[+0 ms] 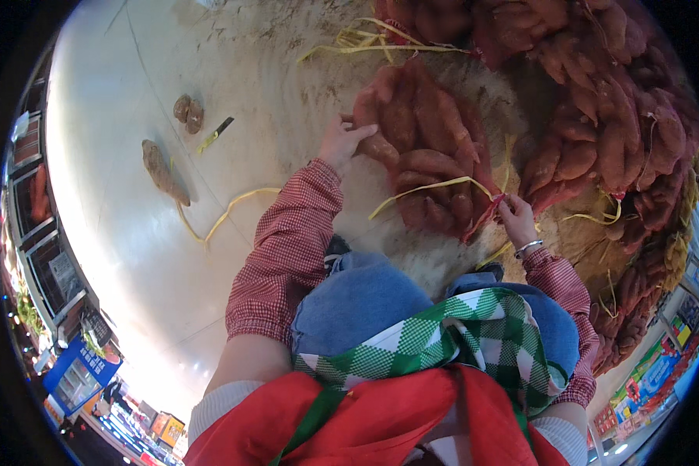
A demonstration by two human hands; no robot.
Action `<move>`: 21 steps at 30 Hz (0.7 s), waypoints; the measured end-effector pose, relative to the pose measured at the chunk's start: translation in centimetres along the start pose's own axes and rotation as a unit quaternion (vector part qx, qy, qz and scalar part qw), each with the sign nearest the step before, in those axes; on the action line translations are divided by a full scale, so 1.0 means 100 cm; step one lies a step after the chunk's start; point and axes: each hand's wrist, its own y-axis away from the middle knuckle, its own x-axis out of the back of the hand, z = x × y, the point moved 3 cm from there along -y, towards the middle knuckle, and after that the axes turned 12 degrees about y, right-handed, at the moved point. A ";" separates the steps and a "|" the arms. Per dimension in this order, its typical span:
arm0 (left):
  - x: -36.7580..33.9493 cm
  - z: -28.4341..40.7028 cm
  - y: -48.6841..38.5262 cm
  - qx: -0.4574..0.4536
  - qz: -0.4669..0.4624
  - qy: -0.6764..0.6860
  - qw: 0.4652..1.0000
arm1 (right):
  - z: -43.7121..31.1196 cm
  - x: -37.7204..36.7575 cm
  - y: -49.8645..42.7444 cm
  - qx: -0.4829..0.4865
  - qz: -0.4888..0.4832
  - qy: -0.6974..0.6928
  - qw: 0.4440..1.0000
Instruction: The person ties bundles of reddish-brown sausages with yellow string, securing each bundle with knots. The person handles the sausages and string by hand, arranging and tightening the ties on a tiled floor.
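A red mesh sack of sweet potatoes [428, 145] lies on the floor before my knees. My left hand [345, 140] is against its left side, thumb over a sweet potato at the edge, fingertips partly hidden behind it. With my right hand [514, 218] I pinch the gathered end of the mesh at the lower right corner. A yellow tie strip [437, 185] runs from that end across the sack. Further left on the floor lie a knife with a yellowish handle [215, 135], a long loose sweet potato [163, 172] and some smaller tubers [189, 113].
Many filled red mesh sacks [611, 116] are heaped along the right. Yellow strips [378, 43] lie near the sacks at the top, and another strip [227, 212] curves over the floor at left. Crates [41, 204] stand at the far left edge. Soil covers part of the floor.
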 end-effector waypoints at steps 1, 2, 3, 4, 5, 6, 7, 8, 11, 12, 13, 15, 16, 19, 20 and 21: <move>0.000 0.001 0.005 0.009 -0.020 0.029 0.999 | 0.001 -0.002 0.000 -0.008 -0.009 -0.019 1.000; 0.000 0.003 0.008 0.001 -0.035 0.063 0.997 | 0.000 -0.004 0.001 0.000 -0.026 -0.063 0.998; 0.001 0.004 0.010 0.002 -0.038 0.062 0.997 | 0.001 -0.005 0.001 -0.012 -0.020 -0.032 0.999; 0.001 0.005 0.010 -0.010 -0.035 0.065 0.997 | 0.000 -0.006 0.000 -0.011 -0.025 -0.026 0.999; 0.001 0.006 0.009 -0.018 -0.036 0.068 0.997 | 0.001 -0.007 -0.001 -0.028 -0.032 -0.031 0.999; 0.002 0.008 0.008 -0.050 -0.020 0.029 0.998 | 0.002 -0.007 -0.001 -0.042 -0.038 -0.029 0.998; 0.004 0.009 0.007 -0.080 -0.010 -0.011 0.997 | 0.001 -0.007 -0.003 -0.032 -0.027 -0.016 0.999; 0.006 0.008 0.006 -0.103 0.001 -0.053 0.993 | 0.002 -0.006 -0.003 -0.032 -0.023 -0.018 0.999; 0.021 0.000 0.009 -0.153 0.033 -0.019 0.987 | 0.010 -0.004 -0.003 -0.038 -0.016 -0.025 0.999; 0.030 -0.002 0.008 -0.144 0.056 -0.023 0.988 | 0.014 -0.004 -0.002 -0.035 0.000 -0.021 0.999; 0.039 -0.002 0.007 -0.146 0.064 -0.011 0.987 | 0.020 -0.002 0.001 -0.065 0.018 -0.017 0.998; 0.047 -0.003 0.006 -0.182 0.014 0.041 0.982 | 0.025 -0.005 0.008 -0.006 0.055 -0.068 0.996; 0.051 0.002 0.006 -0.205 0.029 -0.030 0.978 | 0.029 -0.008 0.009 -0.039 0.058 -0.030 0.997; 0.041 0.021 0.021 -0.350 0.132 -0.316 0.872 | 0.027 -0.024 0.019 -0.090 -0.003 -0.155 0.984; 0.033 0.030 0.031 -0.404 0.171 -0.414 0.798 | 0.021 -0.026 0.022 -0.066 -0.011 -0.109 0.992; 0.022 0.036 0.040 -0.415 0.154 -0.438 0.782 | 0.013 -0.028 0.024 -0.046 -0.013 -0.133 0.990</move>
